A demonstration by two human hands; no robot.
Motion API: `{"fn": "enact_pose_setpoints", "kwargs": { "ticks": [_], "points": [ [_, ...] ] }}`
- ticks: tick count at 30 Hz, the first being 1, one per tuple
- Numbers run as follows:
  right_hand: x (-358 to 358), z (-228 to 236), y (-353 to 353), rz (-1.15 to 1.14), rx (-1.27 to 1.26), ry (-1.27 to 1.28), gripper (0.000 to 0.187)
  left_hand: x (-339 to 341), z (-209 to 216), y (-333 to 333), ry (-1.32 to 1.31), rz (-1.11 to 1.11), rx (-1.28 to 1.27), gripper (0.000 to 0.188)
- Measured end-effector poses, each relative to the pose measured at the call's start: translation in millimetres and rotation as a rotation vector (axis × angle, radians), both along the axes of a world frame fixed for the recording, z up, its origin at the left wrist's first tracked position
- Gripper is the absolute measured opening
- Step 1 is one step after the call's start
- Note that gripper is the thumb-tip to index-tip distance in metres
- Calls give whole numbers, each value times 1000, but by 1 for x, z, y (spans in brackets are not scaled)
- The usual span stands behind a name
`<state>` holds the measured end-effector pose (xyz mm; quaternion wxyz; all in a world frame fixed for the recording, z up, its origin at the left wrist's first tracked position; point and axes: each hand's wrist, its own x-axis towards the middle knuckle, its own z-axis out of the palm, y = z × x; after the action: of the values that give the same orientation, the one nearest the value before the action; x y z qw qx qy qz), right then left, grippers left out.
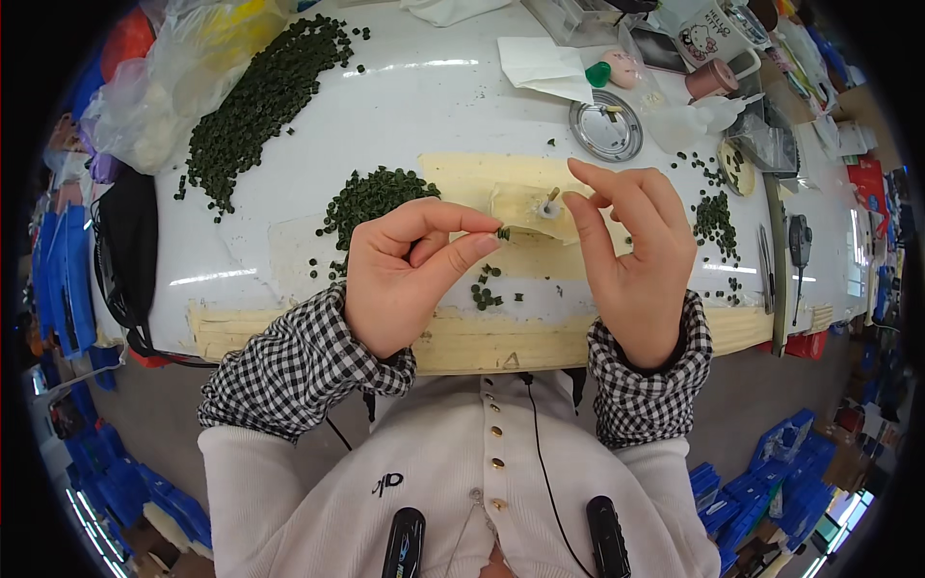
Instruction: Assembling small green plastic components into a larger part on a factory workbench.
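Observation:
Between the thumb and forefinger of my left hand [414,265] is a small dark green spool-shaped part [505,234]. It is held just left of a block wrapped in yellowish tape [515,204], from which a short upright pin [551,198] with a pale collar sticks up. My right hand [636,246] hovers at the block's right side, thumb and forefinger spread around the pin's right with nothing visible between them. A heap of the green parts [381,197] lies beyond my left hand. A few loose green parts [485,294] lie on the table between my hands.
A larger green heap [260,106] spreads at the far left beside plastic bags [154,116]. Toward the back right are a round metal dish [605,125], white paper [544,67] and a mug [708,43]. Tweezers [766,265] and more green parts [715,222] lie at right.

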<state>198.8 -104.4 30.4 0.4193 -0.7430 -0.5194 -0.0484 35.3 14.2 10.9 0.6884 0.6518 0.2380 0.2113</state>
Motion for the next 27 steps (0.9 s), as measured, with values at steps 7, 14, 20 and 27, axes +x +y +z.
{"fn": "enact_pose_setpoints", "kwargs": {
  "ticks": [7, 14, 20, 27],
  "points": [
    [2, -5, 6, 43, -43, -49, 14, 0, -4, 1, -39, 7, 66, 17],
    [-6, 30, -18, -25, 256, -71, 12, -2, 1, 2, -45, -12, 222, 16],
    [-13, 8, -8, 341, 193, 394, 11, -1, 1, 3, -62, -78, 291, 17],
    [-13, 6, -7, 423, 80, 406, 14, -2, -1, 3, -63, -86, 295, 16]
  ]
}}
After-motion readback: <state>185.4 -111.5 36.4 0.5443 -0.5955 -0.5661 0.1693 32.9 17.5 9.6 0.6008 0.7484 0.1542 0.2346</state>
